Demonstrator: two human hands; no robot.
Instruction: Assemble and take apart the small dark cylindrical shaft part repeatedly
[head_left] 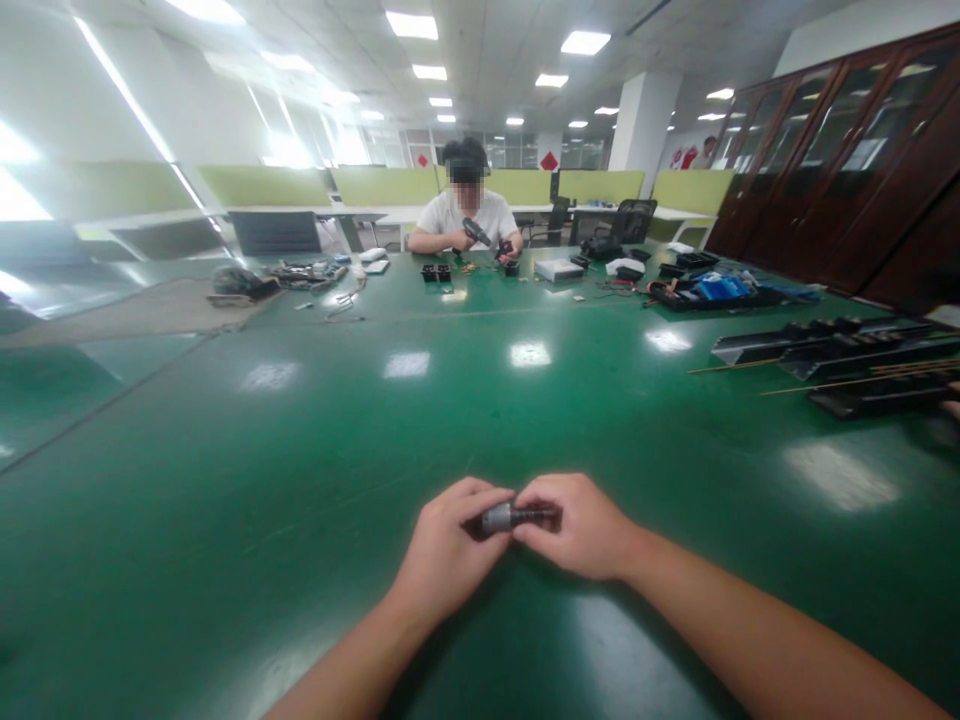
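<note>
Low in the middle of the head view, my hands meet around a small grey cylindrical part point(497, 517) with a narrower dark shaft. It lies roughly level, with the shaft to the right. My left hand point(454, 545) is closed around the thick grey body, thumb below and fingers above, hiding its left end. Around the dark shaft, my right hand point(581, 528) is closed with thumb and fingertips close to the joint of shaft and body. The exact kind of part is too small to make out. Under both hands is the green tabletop point(337, 450).
Across the table a person point(466, 215) in a white shirt holds a power drill point(477, 232). Black compartment boxes point(436, 273) and a white box point(559, 269) stand before them. Dark metal channels point(825, 345) and thin rods lie at right. A blue bundle point(726, 286) lies beyond these.
</note>
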